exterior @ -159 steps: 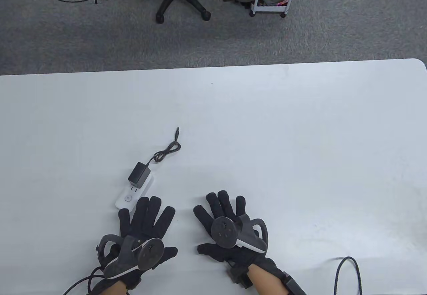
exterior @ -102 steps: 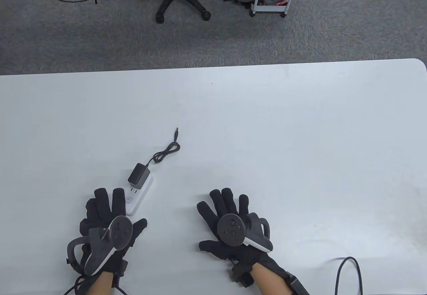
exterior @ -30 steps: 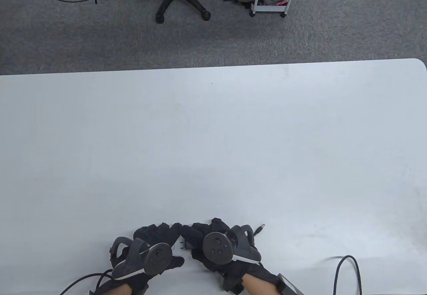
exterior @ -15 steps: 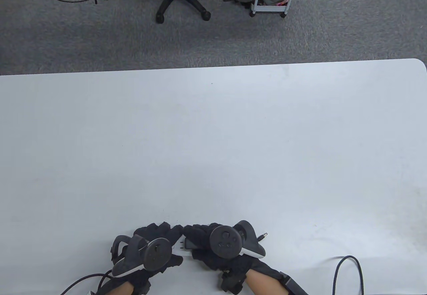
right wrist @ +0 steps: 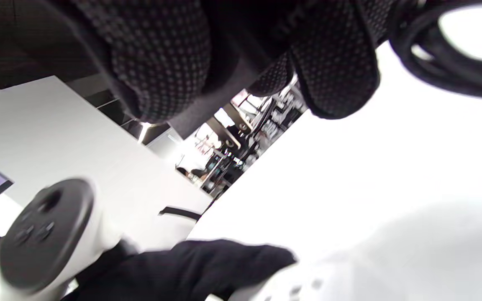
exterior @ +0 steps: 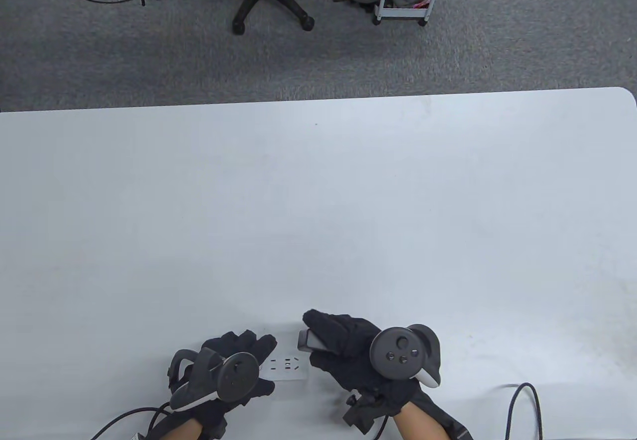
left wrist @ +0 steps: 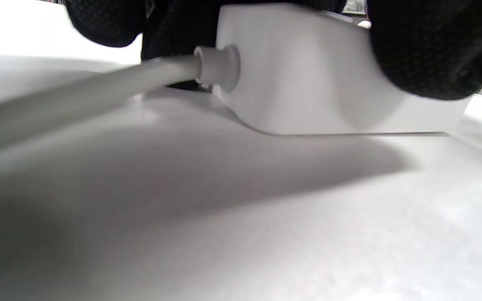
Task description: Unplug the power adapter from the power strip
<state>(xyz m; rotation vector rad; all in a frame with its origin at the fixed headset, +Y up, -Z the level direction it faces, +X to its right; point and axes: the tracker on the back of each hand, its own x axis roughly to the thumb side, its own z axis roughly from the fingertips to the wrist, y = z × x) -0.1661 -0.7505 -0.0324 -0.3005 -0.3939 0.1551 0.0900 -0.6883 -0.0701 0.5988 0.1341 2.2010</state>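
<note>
I see one power strip [exterior: 288,366] on the bench [exterior: 318,211], half hidden beneath my left hand [exterior: 234,360], which grips it. My right hand [exterior: 348,355] grips the one power adapter [exterior: 309,341], mostly covered, unplugged just beside the strip.

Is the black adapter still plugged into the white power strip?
No, in the table view the right hand holds the power adapter clear of the power strip, whose sockets lie bare.
</note>
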